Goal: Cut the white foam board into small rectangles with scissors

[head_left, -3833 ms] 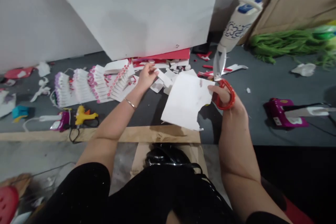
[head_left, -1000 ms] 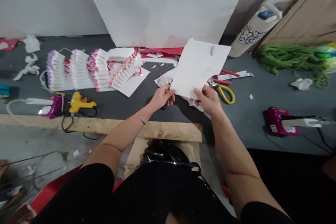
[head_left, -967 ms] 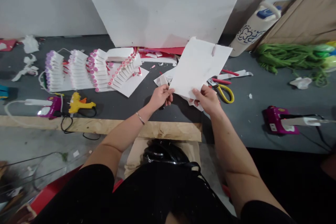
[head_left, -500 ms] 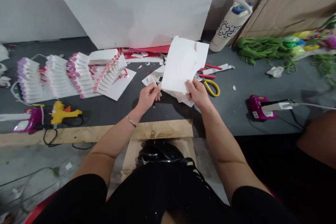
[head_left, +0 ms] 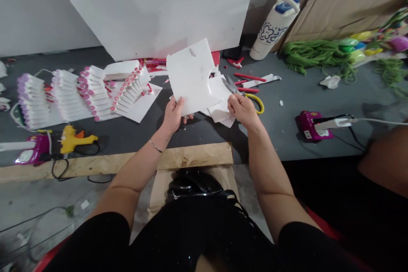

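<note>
My left hand [head_left: 174,114] grips a white sheet [head_left: 191,78] by its lower left corner, thumb on top. The sheet is raised and tilted over the table, with a small strip near its upper edge. My right hand [head_left: 242,110] is closed in a fist to the right of the sheet; whatever its fingers hold is hidden. Just behind that fist lie scissors [head_left: 259,103] with a yellow handle, their blades pointing up and left. White paper pieces [head_left: 219,93] lie between my hands. Red sticks [head_left: 250,77] rest beyond the scissors.
Rows of white strips with pink and purple ends [head_left: 65,95] lie at left. A yellow glue gun [head_left: 75,139] and a purple power block [head_left: 33,148] sit nearby. At right are a bottle [head_left: 270,29], green cords [head_left: 302,56] and another power block [head_left: 310,125]. Another person's arm [head_left: 387,161] shows right.
The white sheet has passed from my right hand to my left and shifted left, turning anticlockwise. My right hand has let go of it and closed beside the scissors.
</note>
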The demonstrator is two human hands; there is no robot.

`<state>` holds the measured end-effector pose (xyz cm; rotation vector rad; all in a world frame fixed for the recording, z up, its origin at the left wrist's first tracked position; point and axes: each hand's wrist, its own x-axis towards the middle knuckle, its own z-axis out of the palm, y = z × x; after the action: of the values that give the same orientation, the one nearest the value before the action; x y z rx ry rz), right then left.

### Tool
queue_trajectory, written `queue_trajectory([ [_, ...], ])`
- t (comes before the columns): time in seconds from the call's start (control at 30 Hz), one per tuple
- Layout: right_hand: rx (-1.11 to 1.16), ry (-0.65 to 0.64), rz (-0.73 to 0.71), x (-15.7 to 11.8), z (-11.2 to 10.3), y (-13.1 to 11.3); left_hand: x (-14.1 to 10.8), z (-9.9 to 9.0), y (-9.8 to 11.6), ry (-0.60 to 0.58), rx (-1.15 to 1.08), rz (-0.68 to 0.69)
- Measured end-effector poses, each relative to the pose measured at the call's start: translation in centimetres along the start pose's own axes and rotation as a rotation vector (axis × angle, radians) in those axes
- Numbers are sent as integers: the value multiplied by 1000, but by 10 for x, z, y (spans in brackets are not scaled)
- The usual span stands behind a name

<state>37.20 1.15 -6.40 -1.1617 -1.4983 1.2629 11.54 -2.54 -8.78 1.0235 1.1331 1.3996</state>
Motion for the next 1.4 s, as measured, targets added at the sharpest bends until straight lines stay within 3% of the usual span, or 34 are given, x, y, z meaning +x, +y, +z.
queue_trajectory([
  [0.1, 110, -20, 60, 1, 5, 0, -1, 3, 0, -8, 18, 9],
  [0.23, 0, -98, -2, 0, 11, 1, -2, 7, -3, -7, 26, 3],
  [0.6, -125, 85, -267, -6, 11, -4, -5, 16, 1, 82, -90, -71],
  [0.8, -100, -220, -178, -14, 16, -10, 5, 5, 7, 248, -214, -157],
  [0.87, -130, -217, -159, -15, 17, -12, 10, -3, 12, 276, -235, -152],
  [1.0, -214, 173, -168, -12, 9, -15, 12, -10, 11, 189, -159, -73],
  [1.07, -205, 287, -138, -9, 5, -13, 9, -7, 6, 115, -105, -10],
  [1.13, -104, 240, -65, -6, 4, -11, 6, -2, 0, 90, -25, 77],
  [1.23, 151, -9, 161, -2, 7, -8, 3, 2, -6, 92, 174, 221],
  [1.3, 284, -173, 309, -1, 8, -8, 4, 1, -8, 30, 322, 346],
  [1.4, 342, -218, 345, -4, 4, -10, 6, -4, -7, -84, 510, 558],
])
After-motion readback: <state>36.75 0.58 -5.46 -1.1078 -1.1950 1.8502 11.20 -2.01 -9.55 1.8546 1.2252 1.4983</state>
